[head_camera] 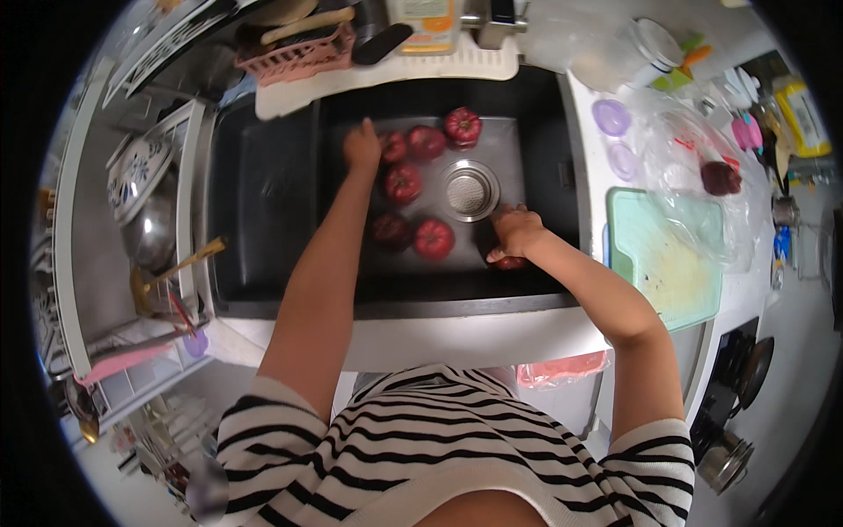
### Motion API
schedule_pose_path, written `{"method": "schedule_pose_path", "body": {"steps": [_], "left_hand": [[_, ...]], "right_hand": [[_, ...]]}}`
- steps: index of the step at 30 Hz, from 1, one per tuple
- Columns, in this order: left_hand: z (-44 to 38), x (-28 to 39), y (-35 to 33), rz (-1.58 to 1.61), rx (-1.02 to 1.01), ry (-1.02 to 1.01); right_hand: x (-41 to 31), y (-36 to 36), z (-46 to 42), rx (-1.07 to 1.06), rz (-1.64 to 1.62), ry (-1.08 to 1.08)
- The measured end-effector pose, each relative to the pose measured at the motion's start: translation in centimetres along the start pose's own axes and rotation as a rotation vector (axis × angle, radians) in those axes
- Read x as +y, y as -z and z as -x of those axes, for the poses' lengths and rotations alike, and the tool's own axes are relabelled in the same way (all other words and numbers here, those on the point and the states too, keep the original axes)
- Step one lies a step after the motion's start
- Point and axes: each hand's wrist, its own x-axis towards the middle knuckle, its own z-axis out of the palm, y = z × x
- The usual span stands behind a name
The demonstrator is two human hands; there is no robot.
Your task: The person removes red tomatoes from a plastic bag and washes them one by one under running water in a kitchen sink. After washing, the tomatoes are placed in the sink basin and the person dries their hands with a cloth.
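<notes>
Several red, ribbed, apple-like fruits lie in the dark sink basin (421, 286). My left hand (361, 146) is at the basin's far left, thumb pointing away from me. It is right beside one fruit (395, 146); whether its fingers grip that fruit is hidden. My right hand (518, 229), fingers partly spread, is low at the right of the basin, over another fruit (511, 263) that it mostly covers. Its grip cannot be made out. Between my hands are a middle fruit (403, 184), a near fruit (434, 238) and the metal drain strainer (471, 190).
A divider separates a second basin (263, 191) on the left. Behind the sink stand a pink basket (299, 56) and a faucet (495, 26). On the right counter are a green cutting board (678, 283), a clear plastic bag (685, 165), a dark red fruit (720, 178) and purple lids (611, 117).
</notes>
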Motion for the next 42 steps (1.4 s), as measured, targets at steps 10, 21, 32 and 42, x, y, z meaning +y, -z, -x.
{"method": "schedule_pose_path", "body": {"steps": [10, 21, 32, 42], "left_hand": [[16.4, 17.6, -0.9, 0.710, -0.385, -0.691], [22.7, 25.6, -7.0, 0.391, -0.502, -1.149], [23.4, 26.1, -10.3, 0.429, -0.594, -0.981], [23.8, 25.8, -8.9, 0.388, -0.660, -0.973]], "right_hand": [[15.2, 9.6, 13.9, 1.092, -0.452, -0.191], [41.7, 5.2, 13.5, 1.208, -0.644, -1.091], [42.4, 4.9, 12.9, 1.224, -0.739, -0.812], [27.7, 6.3, 19.5, 0.887, -1.814, -0.011]]}}
